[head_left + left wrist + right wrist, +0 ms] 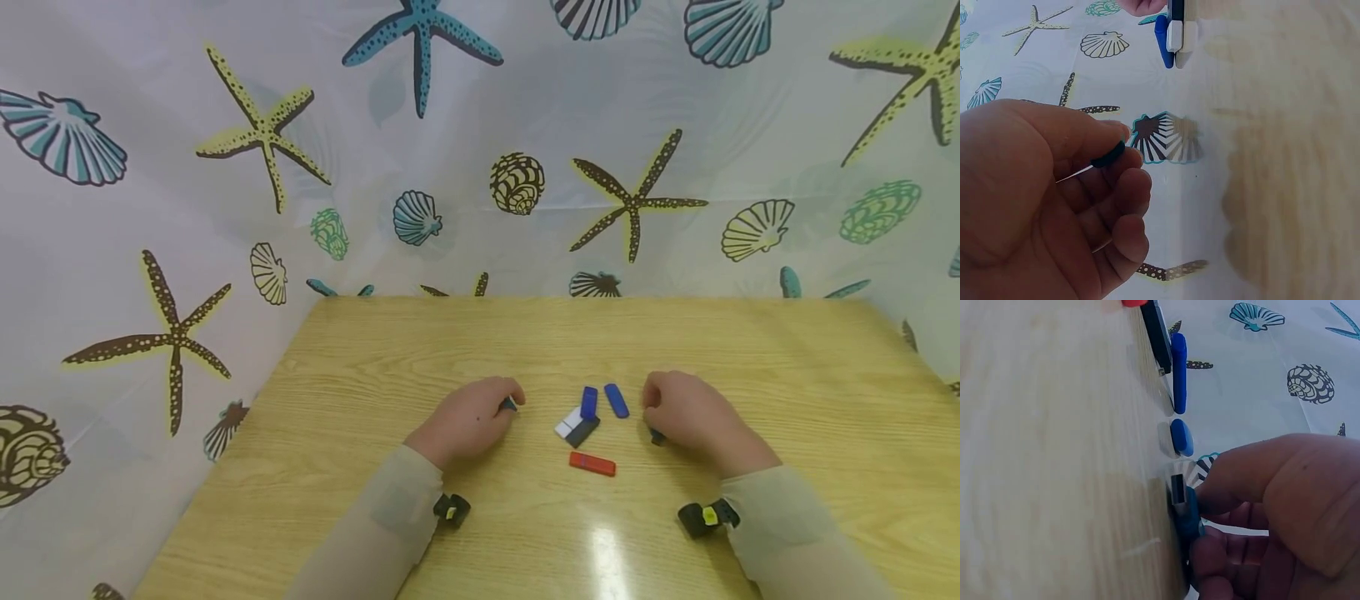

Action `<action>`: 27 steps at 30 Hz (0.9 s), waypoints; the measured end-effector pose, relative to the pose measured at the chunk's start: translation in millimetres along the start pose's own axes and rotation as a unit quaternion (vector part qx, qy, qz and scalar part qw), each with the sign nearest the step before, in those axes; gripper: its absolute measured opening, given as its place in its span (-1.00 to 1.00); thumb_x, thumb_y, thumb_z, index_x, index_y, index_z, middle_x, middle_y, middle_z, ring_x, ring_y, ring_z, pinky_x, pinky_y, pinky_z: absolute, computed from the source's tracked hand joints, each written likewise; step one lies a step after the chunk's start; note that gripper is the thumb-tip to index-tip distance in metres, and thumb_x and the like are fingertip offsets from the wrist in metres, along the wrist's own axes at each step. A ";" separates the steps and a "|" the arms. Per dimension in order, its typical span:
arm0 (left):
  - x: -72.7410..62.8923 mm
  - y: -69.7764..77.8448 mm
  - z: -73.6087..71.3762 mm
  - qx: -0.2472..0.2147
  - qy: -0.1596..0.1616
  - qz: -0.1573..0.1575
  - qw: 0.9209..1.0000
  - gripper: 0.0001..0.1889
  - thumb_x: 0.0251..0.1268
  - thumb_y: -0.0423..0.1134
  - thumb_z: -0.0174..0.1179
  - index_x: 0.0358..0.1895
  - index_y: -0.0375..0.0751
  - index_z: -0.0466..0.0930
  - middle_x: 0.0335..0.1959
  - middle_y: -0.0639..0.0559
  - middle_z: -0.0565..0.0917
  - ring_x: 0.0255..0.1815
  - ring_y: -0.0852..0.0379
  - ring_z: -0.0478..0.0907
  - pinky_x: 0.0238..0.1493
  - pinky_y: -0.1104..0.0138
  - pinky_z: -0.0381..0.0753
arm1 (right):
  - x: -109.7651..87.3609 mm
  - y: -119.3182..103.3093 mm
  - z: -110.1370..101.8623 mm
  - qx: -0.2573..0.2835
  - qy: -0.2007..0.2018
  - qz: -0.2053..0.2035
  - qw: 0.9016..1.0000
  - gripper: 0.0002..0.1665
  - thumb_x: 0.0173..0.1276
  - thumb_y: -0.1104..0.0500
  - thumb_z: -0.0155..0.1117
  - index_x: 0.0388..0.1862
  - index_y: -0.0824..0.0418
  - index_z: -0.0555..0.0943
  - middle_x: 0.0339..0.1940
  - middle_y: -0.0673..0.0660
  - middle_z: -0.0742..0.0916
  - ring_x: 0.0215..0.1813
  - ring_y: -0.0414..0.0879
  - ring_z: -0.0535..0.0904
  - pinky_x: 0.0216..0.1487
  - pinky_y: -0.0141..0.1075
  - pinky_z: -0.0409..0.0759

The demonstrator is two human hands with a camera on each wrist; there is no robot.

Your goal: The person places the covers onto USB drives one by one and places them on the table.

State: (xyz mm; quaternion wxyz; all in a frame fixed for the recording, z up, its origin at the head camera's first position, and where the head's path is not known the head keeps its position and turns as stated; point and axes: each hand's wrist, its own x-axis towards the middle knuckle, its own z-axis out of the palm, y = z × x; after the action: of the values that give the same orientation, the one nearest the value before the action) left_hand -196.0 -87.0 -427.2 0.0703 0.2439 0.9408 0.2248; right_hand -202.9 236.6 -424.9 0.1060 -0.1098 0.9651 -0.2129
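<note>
My left hand (471,421) is left of a small group of USB sticks, above the table. Its thumb and fingertips pinch a small dark teal piece (1109,154), mostly covered by the fingers. On the other side of the group, my right hand (692,414) grips a dark teal USB stick (1186,520), its metal plug bare and pointing toward the camera in the right wrist view. Between the hands lie a blue USB stick (589,402) propped on a dark grey one (582,432), a white one (569,422) beside it, and another blue stick (617,401) nearer the right hand.
A red USB stick (592,463) lies in front of the group. Everything rests on a light wooden table (420,333). Behind and to the sides hangs a white curtain (465,250) printed with shells and starfish.
</note>
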 end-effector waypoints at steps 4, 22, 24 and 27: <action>0.1 1.6 -0.7 -0.005 -0.003 -0.005 1.000 -0.77 0.57 -0.17 0.04 0.14 0.00 0.59 0.07 0.15 0.64 0.01 0.24 0.56 0.12 0.21 0.54 | -1.4 -0.3 -0.9 0.004 0.002 -0.018 1.000 -0.93 0.31 0.27 0.19 -0.28 0.18 0.62 -0.36 0.07 0.60 -0.32 -0.01 0.49 -0.25 -0.10 0.48; 0.8 -0.4 1.2 -0.026 -0.012 -0.001 1.000 -0.79 0.53 -0.17 0.14 0.13 0.01 0.58 -0.14 0.23 0.62 -0.16 0.26 0.53 -0.04 0.26 0.56 | -3.2 -6.4 3.4 0.017 -0.050 -0.098 0.994 -0.84 0.29 0.33 0.32 -0.35 0.10 0.54 -0.39 -0.01 0.55 -0.32 -0.08 0.45 -0.27 -0.16 0.41; 0.9 -0.3 1.4 -0.026 -0.008 0.000 1.000 -0.80 0.51 -0.16 0.16 0.10 0.01 0.59 -0.18 0.25 0.60 -0.19 0.26 0.52 -0.07 0.27 0.55 | -3.2 -8.8 4.2 0.025 -0.051 -0.105 0.993 -0.83 0.31 0.30 0.31 -0.36 0.08 0.51 -0.44 -0.03 0.54 -0.34 -0.10 0.45 -0.29 -0.18 0.39; 1.9 1.5 0.5 -0.026 -0.005 0.005 1.000 -0.83 0.51 -0.15 0.17 0.06 0.00 0.60 -0.22 0.26 0.59 -0.23 0.26 0.51 -0.10 0.28 0.55 | -3.0 -12.1 5.7 0.039 -0.041 -0.123 0.991 -0.81 0.33 0.28 0.31 -0.35 0.05 0.49 -0.48 -0.04 0.51 -0.37 -0.12 0.43 -0.32 -0.20 0.36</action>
State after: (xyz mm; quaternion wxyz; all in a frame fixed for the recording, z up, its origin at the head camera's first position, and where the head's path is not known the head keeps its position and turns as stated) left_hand -196.9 -84.6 -427.1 0.0802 0.2481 0.9329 0.2483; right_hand -196.5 224.5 -424.2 0.1224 -0.2323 0.9300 -0.2572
